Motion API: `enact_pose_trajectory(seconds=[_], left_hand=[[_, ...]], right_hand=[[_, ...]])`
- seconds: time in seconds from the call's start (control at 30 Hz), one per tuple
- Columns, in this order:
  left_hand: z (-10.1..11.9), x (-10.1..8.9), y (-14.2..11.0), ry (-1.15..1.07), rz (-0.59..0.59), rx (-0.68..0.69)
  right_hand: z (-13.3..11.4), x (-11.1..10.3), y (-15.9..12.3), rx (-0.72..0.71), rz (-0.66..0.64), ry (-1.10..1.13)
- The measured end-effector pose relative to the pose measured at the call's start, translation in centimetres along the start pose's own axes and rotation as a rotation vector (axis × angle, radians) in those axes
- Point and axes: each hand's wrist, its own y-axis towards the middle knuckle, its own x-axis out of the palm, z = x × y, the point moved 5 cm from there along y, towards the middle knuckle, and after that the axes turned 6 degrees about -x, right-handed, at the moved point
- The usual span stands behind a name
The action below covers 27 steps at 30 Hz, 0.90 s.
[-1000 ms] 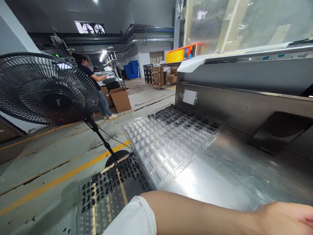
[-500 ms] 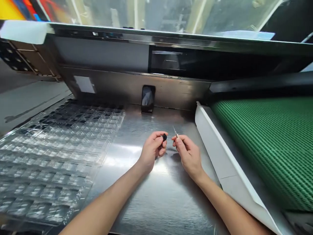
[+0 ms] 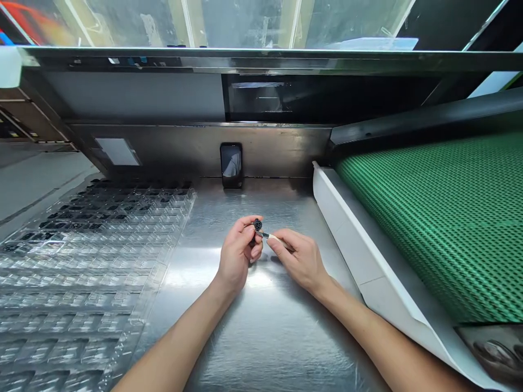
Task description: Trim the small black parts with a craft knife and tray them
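Note:
Over the steel worktop (image 3: 261, 326), my left hand (image 3: 237, 255) pinches a small black round part (image 3: 257, 224) between thumb and fingers. My right hand (image 3: 297, 258) is closed on a thin metal-tipped tool (image 3: 265, 235), and its tip touches the black part. Both hands meet at the middle of the worktop. To the left lies a clear plastic tray (image 3: 81, 261) with many small pockets; the far rows hold black parts.
A green conveyor belt (image 3: 441, 218) runs along the right, edged by a white guard (image 3: 368, 261). A dark phone (image 3: 231, 165) leans upright against the steel back wall. A machine housing with a window stands above.
My head has turned from the fan and floor on the left to the worktop. My right hand has brought the tool's tip from pointing up to touching the black part.

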Motion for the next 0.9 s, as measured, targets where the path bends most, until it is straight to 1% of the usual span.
enact_pose_trajectory(seconds=[0.2,0.53,0.7,0.9], left_hand=[[-0.02,0.2,-0.14,-0.005,-0.013,0.0],[-0.04,0.2,-0.36,-0.028,-0.025,-0.015],[-0.08,0.25,-0.39,-0.03,-0.032,-0.013],[-0.08,0.21,-0.29,-0.024,-0.026,-0.011]], right_hand=[[0.44,-0.21,0.05,0.063,0.027,-0.038],[0.43,-0.32,0.07,0.047,0.056,-0.071],[0.13,-0.39,0.09,0.014,0.067,-0.092],[0.19,-0.38,0.12,0.026,0.066,-0.082]])
